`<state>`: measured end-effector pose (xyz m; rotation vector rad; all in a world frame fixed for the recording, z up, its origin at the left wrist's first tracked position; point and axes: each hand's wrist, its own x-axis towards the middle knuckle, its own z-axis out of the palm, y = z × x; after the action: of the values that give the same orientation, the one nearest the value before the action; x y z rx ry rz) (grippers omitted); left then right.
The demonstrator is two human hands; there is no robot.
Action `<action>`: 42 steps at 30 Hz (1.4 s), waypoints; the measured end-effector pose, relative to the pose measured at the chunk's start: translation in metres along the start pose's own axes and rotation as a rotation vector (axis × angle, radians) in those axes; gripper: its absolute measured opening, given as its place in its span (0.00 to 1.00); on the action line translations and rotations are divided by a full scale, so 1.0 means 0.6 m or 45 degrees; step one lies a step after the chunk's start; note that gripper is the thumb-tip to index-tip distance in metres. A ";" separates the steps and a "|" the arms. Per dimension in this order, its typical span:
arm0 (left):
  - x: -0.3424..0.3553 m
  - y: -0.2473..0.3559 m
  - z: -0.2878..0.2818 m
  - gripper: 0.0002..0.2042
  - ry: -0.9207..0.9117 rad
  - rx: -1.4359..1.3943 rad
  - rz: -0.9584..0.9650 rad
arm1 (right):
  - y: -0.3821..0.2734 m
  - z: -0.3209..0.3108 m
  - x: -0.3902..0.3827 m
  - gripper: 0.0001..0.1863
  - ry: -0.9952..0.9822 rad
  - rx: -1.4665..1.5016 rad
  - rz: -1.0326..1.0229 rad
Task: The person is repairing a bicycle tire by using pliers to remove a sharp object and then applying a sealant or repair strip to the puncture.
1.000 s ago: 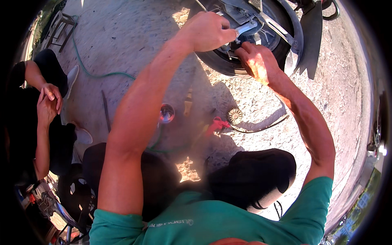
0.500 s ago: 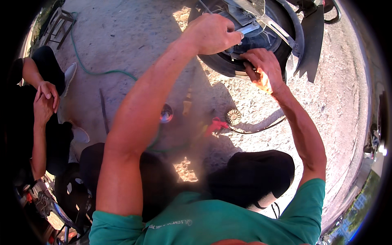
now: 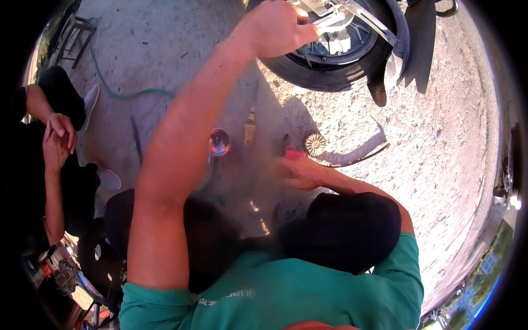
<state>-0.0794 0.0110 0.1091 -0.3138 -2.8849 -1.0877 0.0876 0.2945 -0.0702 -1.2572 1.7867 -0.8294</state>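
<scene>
My left hand (image 3: 278, 28) is closed on a shiny metal wrench (image 3: 330, 22) beside the wheel hub at the top. The wheel has a black tyre (image 3: 324, 78) and a grey metal hub with an arm across it. Low in front of my right knee, my right hand (image 3: 302, 174) reaches leftward, its thumb and fingers apart and somewhat blurred. It is right next to a red tool (image 3: 296, 153) on the ground; whether it touches the tool is hard to see. A round toothed metal part (image 3: 315, 144) lies just beyond.
A red round bowl (image 3: 219, 142) and a yellowish-handled tool (image 3: 249, 129) lie on the ground between my arms. A green hose (image 3: 118, 94) runs toward a wooden stool (image 3: 75, 39) at the far left. Another person's clasped hands (image 3: 59, 132) are at the left.
My right hand has left the wheel and dropped toward the red tool near my knees. My left hand has shifted slightly up and left, still with the wrench.
</scene>
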 end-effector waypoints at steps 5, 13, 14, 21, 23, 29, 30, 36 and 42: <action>-0.003 0.012 -0.009 0.17 0.032 -0.071 0.053 | 0.011 0.052 0.011 0.32 -0.079 0.005 0.178; -0.015 0.019 -0.018 0.17 0.024 -0.122 0.002 | -0.021 0.009 -0.022 0.23 0.026 -0.332 0.212; -0.016 0.018 -0.019 0.17 0.020 -0.096 -0.013 | -0.004 0.016 -0.037 0.22 0.108 -0.287 0.172; -0.010 0.008 -0.011 0.19 -0.004 -0.022 -0.029 | -0.027 -0.063 -0.094 0.24 0.429 -0.052 0.415; -0.003 0.010 -0.013 0.19 -0.046 -0.056 0.022 | -0.017 -0.090 -0.107 0.19 0.183 -0.095 0.606; -0.006 0.000 0.000 0.13 0.007 -0.182 0.082 | -0.021 -0.161 -0.154 0.20 0.313 0.354 0.791; -0.005 -0.007 0.003 0.13 0.031 -0.168 0.089 | -0.024 -0.168 -0.162 0.23 0.390 0.472 0.731; -0.003 -0.007 0.002 0.12 -0.048 -0.270 -0.040 | -0.007 -0.190 -0.151 0.22 0.361 1.280 0.493; -0.010 0.007 -0.007 0.14 -0.025 -0.228 0.001 | -0.060 -0.235 -0.131 0.41 0.373 1.608 0.395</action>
<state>-0.0729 0.0103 0.1145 -0.3339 -2.8088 -1.3533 -0.0038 0.3690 0.0459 -0.0334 1.1512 -1.6096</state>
